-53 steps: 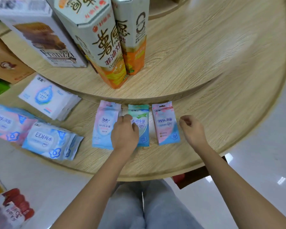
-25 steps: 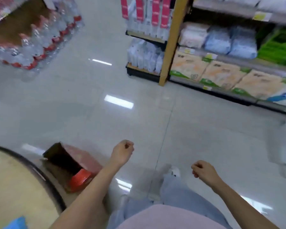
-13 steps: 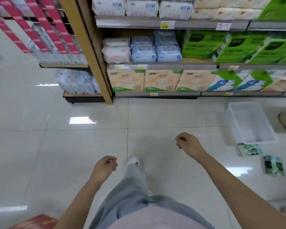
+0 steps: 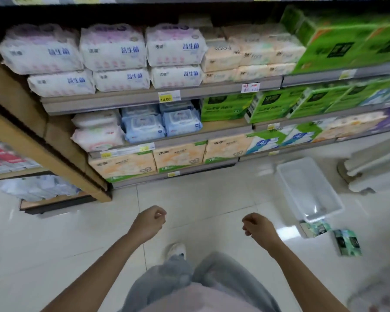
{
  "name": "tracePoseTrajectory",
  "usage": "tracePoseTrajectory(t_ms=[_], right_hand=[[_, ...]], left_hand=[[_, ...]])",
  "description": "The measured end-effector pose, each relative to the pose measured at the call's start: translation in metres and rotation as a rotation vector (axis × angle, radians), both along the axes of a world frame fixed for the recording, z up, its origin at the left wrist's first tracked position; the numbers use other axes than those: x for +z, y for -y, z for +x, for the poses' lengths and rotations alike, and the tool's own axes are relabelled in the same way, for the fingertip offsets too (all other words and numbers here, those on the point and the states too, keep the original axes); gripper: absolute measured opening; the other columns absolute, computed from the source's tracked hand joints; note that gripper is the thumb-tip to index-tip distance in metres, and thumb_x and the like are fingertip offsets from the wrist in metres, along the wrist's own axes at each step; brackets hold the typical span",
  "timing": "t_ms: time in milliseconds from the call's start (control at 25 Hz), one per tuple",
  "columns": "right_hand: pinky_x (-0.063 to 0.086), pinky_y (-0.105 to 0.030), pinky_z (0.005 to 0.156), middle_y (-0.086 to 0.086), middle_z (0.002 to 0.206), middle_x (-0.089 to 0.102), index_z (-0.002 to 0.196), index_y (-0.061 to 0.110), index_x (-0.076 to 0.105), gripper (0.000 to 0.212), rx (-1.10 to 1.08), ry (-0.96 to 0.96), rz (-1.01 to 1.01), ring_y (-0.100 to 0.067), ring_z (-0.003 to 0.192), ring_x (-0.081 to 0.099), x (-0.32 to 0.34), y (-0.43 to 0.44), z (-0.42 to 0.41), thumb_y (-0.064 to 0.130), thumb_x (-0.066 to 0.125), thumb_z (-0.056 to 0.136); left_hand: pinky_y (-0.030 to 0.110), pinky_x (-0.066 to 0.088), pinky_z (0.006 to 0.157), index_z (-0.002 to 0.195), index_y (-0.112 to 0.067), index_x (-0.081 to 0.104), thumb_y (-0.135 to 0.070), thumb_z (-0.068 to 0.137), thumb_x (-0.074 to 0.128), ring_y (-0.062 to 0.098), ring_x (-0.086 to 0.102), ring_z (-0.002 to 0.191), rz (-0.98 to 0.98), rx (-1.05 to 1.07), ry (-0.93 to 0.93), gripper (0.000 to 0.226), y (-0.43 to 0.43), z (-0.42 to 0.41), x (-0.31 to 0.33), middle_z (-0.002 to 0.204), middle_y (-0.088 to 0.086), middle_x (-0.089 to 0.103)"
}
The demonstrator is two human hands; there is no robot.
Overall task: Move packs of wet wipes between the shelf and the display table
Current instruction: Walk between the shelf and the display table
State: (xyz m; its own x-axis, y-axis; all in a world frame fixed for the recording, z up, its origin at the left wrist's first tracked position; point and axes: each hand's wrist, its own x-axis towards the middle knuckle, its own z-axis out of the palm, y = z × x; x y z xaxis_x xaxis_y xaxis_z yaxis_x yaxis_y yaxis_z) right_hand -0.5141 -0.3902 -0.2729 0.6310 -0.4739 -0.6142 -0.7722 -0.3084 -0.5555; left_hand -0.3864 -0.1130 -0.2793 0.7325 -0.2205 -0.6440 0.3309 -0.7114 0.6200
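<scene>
Two grips idle above floor (image 4: 200, 199): left grip (image 4: 148, 224), right grip (image 4: 258, 228), fingers loosely curled, holding nothing. Wet wipes packs (image 4: 142, 127) sit on middle shelf (image 4: 223, 128), left of green boxes (image 4: 225, 108).

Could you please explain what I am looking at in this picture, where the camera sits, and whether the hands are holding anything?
There is no machine here. A person wears a wide-angle camera on the head, looking forward and down, so you see their own arms and legs. The left hand and the right hand hang in front with fingers loosely curled, and neither holds anything. Ahead stands a store shelf stocked with tissue packs. What look like blue wet wipe packs sit one level above the bottom, with pinkish packs to their left. On the floor to the right lie a clear plastic bin and two small green packs.
</scene>
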Motion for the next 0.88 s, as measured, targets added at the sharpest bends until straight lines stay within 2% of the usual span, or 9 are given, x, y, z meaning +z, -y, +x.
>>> tracePoseTrajectory(t_ms=[120,280,360,480,520,600,680,800,880], right_hand=[[0.046,-0.02,0.061,-0.007,0.085,0.067,0.094,0.008,0.063,0.015,-0.066,-0.017,-0.003,-0.015,0.071,0.06,-0.006,0.033,0.028,0.01,0.048,0.092],[0.046,-0.02,0.062,-0.011,0.087,0.068,0.096,0.009,0.064,0.016,-0.025,0.033,0.043,-0.017,0.072,0.061,-0.01,0.075,0.097,0.008,0.049,0.093],[0.046,-0.02,0.061,-0.009,0.084,0.067,0.095,0.01,0.064,0.014,0.038,0.115,0.042,-0.018,0.071,0.061,0.0,0.097,0.148,0.007,0.05,0.093],[0.047,-0.03,0.067,-0.007,0.076,0.063,0.081,0.018,0.061,0.021,0.151,0.322,0.064,-0.024,0.074,0.058,0.036,0.132,0.234,0.002,0.051,0.092],[0.047,-0.026,0.067,-0.007,0.075,0.062,0.079,0.02,0.06,0.026,0.183,0.401,0.073,-0.024,0.075,0.057,0.055,0.141,0.26,0.0,0.051,0.092],[0.041,-0.014,0.061,-0.006,0.074,0.06,0.08,0.021,0.059,0.028,0.255,0.566,0.058,-0.02,0.073,0.055,0.103,0.155,0.307,-0.002,0.051,0.092],[0.042,-0.015,0.063,-0.004,0.077,0.064,0.082,0.023,0.061,0.026,0.305,0.736,0.028,-0.016,0.072,0.057,0.155,0.163,0.348,0.0,0.053,0.091],[0.046,-0.016,0.065,0.005,0.08,0.065,0.087,0.022,0.062,0.016,0.242,1.047,0.02,-0.007,0.07,0.059,0.226,0.166,0.391,0.007,0.059,0.09],[0.043,-0.01,0.064,0.007,0.081,0.062,0.093,0.02,0.059,0.011,0.159,1.21,-0.013,0.001,0.069,0.054,0.262,0.168,0.416,0.009,0.059,0.091]], left_hand=[[0.019,0.041,0.059,0.108,-0.018,0.059,-0.02,0.094,0.05,0.013,0.063,0.083,-0.054,-0.076,0.039,0.017,0.057,0.054,0.017,0.105,0.004,0.064],[0.015,0.042,0.062,0.106,-0.019,0.059,-0.019,0.095,0.052,0.013,0.062,0.087,-0.122,-0.064,0.068,0.014,0.113,0.109,0.03,0.104,0.003,0.064],[0.015,0.044,0.066,0.102,-0.022,0.061,-0.017,0.094,0.053,0.016,0.062,0.088,-0.174,-0.023,0.118,0.012,0.137,0.137,0.044,0.102,0.003,0.065],[0.019,0.046,0.073,0.091,-0.031,0.059,-0.014,0.095,0.053,0.018,0.062,0.09,-0.278,0.074,0.243,0.018,0.173,0.182,0.087,0.096,0.002,0.067],[0.019,0.047,0.074,0.09,-0.033,0.059,-0.014,0.095,0.053,0.019,0.062,0.09,-0.312,0.095,0.294,0.021,0.183,0.194,0.107,0.094,0.001,0.067],[0.021,0.047,0.074,0.091,-0.035,0.06,-0.013,0.094,0.054,0.02,0.062,0.088,-0.401,0.135,0.445,0.023,0.201,0.219,0.152,0.092,0.005,0.067],[0.017,0.046,0.07,0.092,-0.035,0.061,-0.012,0.093,0.057,0.017,0.062,0.083,-0.465,0.168,0.663,0.023,0.212,0.247,0.198,0.089,0.002,0.067],[0.006,0.042,0.065,0.092,-0.034,0.06,-0.01,0.091,0.06,-0.004,0.058,0.071,-0.501,0.224,0.99,0.024,0.221,0.29,0.261,0.08,-0.019,0.066],[0.006,0.041,0.07,0.097,-0.028,0.059,-0.013,0.09,0.061,-0.007,0.055,0.073,-0.486,0.272,1.14,0.017,0.227,0.323,0.292,0.084,-0.016,0.064]])
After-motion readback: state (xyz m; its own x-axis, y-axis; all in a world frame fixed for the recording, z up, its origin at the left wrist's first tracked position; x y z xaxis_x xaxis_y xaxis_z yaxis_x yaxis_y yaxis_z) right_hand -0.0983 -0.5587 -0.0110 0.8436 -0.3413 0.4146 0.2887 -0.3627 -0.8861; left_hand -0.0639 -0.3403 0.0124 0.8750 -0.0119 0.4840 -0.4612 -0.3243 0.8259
